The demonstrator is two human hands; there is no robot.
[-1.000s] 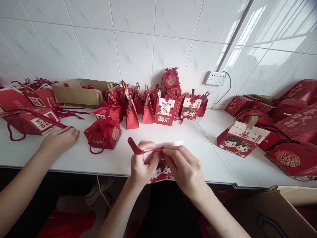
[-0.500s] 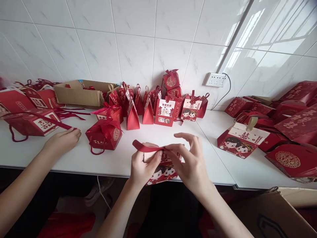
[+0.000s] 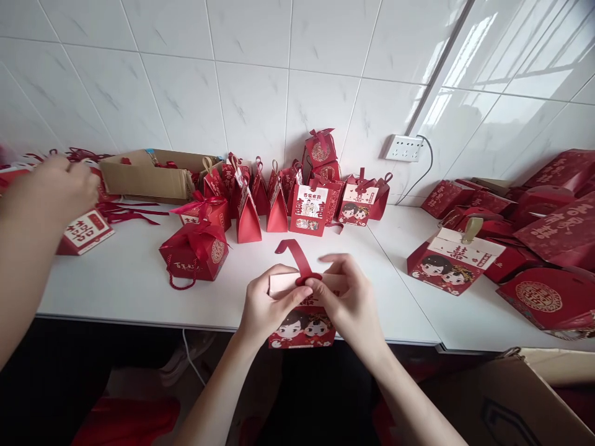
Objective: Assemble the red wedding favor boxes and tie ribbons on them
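Note:
A red and cream gift box point(image 3: 302, 329) with two cartoon faces on its front stands at the table's front edge, before me. A dark red ribbon point(image 3: 300, 257) rises from its top, bending over to the left at its free end. My left hand point(image 3: 274, 300) grips the box's left top edge, thumb on the ribbon's base. On the right, my right hand point(image 3: 346, 300) presses its thumb at the same spot, with the forefinger raised and curled. Both thumb tips nearly meet there. The fingers behind the box are partly hidden.
Several finished-looking red boxes point(image 3: 248, 217) line the wall. Two bow-tied boxes point(image 3: 195, 254) stand left of me. A matching cartoon box point(image 3: 453, 263) and a pile of red boxes point(image 3: 558, 229) are at right. A co-worker's hand point(image 3: 51, 189) reaches in from the left near an open carton point(image 3: 144, 176).
The ribbon now stands upright from the box top instead of lying to the left. The box faces me more squarely. The co-worker's hand has lifted up and left, without the ribbon visible.

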